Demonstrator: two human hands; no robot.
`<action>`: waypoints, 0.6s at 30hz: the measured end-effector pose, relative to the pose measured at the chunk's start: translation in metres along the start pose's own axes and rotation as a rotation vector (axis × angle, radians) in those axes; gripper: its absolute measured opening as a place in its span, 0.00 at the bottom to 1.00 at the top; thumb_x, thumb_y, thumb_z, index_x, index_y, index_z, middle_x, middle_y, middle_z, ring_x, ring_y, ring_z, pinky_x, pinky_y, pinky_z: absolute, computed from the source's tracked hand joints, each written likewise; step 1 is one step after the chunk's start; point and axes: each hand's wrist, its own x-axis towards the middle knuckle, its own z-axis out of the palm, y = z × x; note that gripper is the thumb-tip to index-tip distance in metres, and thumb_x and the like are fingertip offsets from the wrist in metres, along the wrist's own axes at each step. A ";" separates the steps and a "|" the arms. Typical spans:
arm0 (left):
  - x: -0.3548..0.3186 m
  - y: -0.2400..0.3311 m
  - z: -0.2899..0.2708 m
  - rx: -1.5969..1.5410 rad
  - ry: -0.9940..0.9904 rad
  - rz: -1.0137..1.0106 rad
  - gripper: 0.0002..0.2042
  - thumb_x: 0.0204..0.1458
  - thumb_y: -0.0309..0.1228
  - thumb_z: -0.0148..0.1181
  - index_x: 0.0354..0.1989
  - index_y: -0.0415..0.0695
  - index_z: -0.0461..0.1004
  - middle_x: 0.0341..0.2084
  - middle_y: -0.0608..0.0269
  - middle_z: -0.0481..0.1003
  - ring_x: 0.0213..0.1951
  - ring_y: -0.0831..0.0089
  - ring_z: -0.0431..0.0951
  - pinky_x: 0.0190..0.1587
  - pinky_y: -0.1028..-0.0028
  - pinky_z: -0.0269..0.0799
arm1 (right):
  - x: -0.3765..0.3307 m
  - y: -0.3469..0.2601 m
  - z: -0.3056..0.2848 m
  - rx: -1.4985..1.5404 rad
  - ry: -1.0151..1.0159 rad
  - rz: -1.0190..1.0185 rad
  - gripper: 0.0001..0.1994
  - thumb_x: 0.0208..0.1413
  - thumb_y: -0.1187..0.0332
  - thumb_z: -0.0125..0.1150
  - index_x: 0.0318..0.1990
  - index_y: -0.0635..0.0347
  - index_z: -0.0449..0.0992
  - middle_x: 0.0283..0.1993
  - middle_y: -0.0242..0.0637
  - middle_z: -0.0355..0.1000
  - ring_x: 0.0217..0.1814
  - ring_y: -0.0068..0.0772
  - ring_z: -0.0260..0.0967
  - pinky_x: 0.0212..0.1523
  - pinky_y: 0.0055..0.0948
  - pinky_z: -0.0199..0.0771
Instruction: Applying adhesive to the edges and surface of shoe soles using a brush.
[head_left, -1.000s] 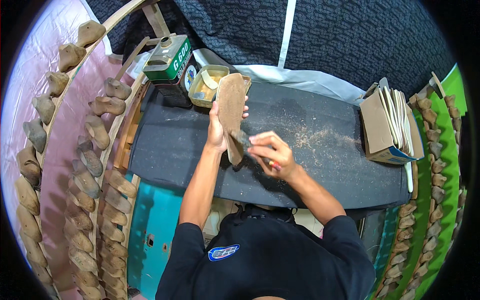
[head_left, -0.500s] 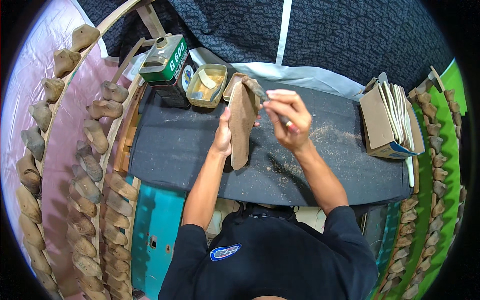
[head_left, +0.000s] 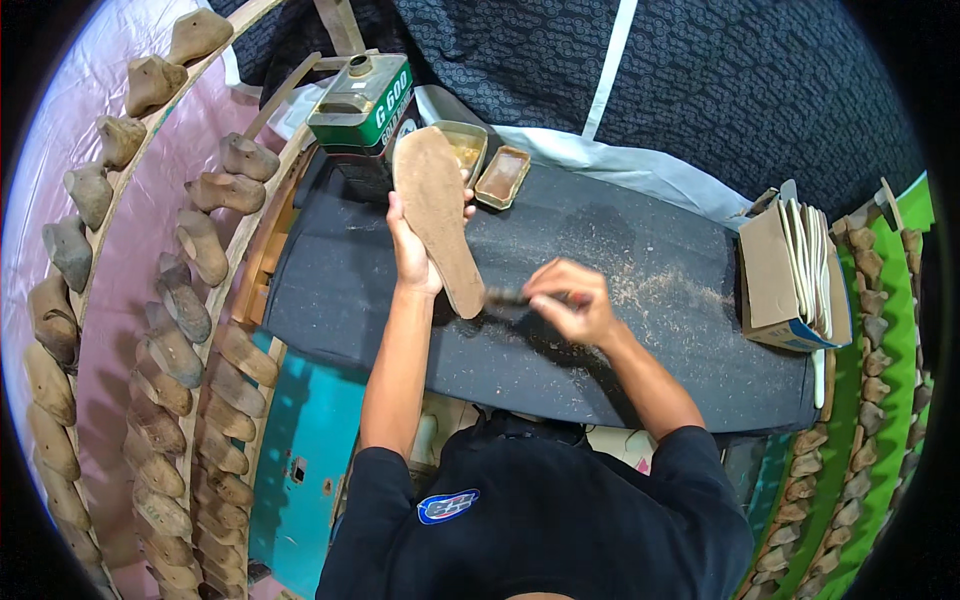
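Observation:
My left hand is closed around a brown shoe sole, gripping it by its sides with the broad flat face toward me. The wide end points away and the narrow end comes down toward my body. My right hand pinches the handle of a brush, blurred by motion. Its dark tip is at the right edge of the sole's narrow end; whether it touches I cannot tell. Behind the sole, a small rectangular tray with brownish contents and a yellowish tub, partly hidden, stand on the table.
A green and black metal can stands at the table's far left. At the right, a cardboard box holds several pale flat pieces. Shavings are scattered over the black cloth. Racks of wooden shoe lasts line both sides.
The sole has swung left and its face has turned toward me, uncovering the small tray. My right hand has brought the brush from the far end down to the near end.

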 end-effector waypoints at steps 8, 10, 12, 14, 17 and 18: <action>-0.014 -0.005 -0.016 -0.148 0.118 0.002 0.38 0.62 0.62 0.32 0.65 0.39 0.60 0.54 0.53 0.73 0.48 0.63 0.77 0.47 0.67 0.76 | 0.093 0.082 -0.023 -0.022 0.512 0.165 0.07 0.53 0.80 0.64 0.40 0.63 0.81 0.44 0.39 0.75 0.44 0.29 0.74 0.44 0.26 0.74; -0.017 -0.016 -0.019 -0.169 0.057 -0.034 0.40 0.61 0.63 0.32 0.68 0.40 0.55 0.59 0.47 0.68 0.49 0.60 0.77 0.49 0.65 0.77 | 0.111 0.110 -0.024 -0.424 0.437 -0.002 0.08 0.52 0.79 0.64 0.40 0.62 0.81 0.45 0.42 0.75 0.47 0.38 0.75 0.48 0.30 0.74; -0.021 -0.025 -0.016 -0.183 0.098 -0.074 0.40 0.61 0.63 0.32 0.69 0.40 0.55 0.60 0.47 0.68 0.50 0.60 0.76 0.51 0.65 0.76 | 0.116 0.137 -0.017 -0.432 0.387 0.028 0.09 0.52 0.77 0.63 0.41 0.61 0.80 0.49 0.44 0.75 0.52 0.44 0.74 0.53 0.34 0.73; -0.025 -0.029 -0.019 -0.205 0.101 -0.084 0.39 0.61 0.63 0.32 0.69 0.41 0.55 0.60 0.48 0.68 0.50 0.59 0.76 0.52 0.64 0.75 | 0.113 0.159 -0.011 -0.445 0.331 0.054 0.11 0.51 0.78 0.63 0.43 0.61 0.80 0.51 0.44 0.74 0.54 0.46 0.73 0.53 0.37 0.73; -0.031 -0.030 -0.025 -0.211 0.137 -0.083 0.38 0.62 0.62 0.31 0.68 0.42 0.57 0.59 0.50 0.69 0.50 0.61 0.76 0.52 0.65 0.74 | 0.110 0.172 -0.003 -0.511 0.250 0.019 0.13 0.50 0.78 0.63 0.44 0.59 0.79 0.53 0.43 0.73 0.54 0.48 0.71 0.55 0.37 0.72; -0.033 -0.029 -0.026 -0.198 0.160 -0.078 0.37 0.62 0.62 0.30 0.67 0.42 0.58 0.58 0.51 0.70 0.50 0.62 0.76 0.52 0.65 0.74 | 0.108 0.173 -0.002 -0.563 0.215 -0.006 0.13 0.50 0.78 0.63 0.44 0.58 0.79 0.54 0.42 0.73 0.54 0.48 0.71 0.55 0.37 0.72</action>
